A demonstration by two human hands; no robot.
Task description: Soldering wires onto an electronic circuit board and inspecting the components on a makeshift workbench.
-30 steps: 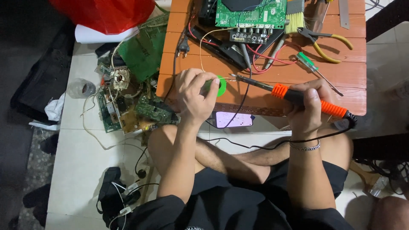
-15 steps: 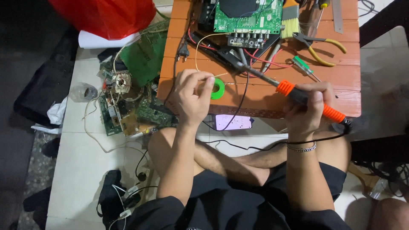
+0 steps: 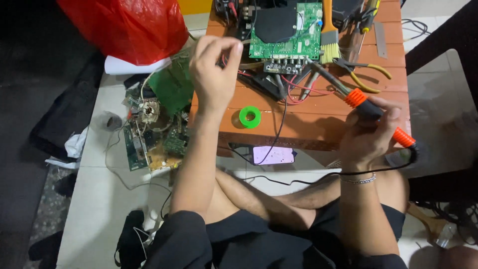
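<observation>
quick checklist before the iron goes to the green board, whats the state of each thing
1. Grip on iron: right hand wraps the orange-handled soldering iron: ok.
2. Tip placement: it points toward the green circuit board; contact cannot tell.
3. Solder feed: left hand is raised with fingers pinched; any wire in them too thin to see: cannot tell.
4. Green solder spool lies flat on the wooden table: ok.
5. Iron's cord trails across the lap: not ok.
6. Pliers and brush crowd the board: not ok.
</observation>
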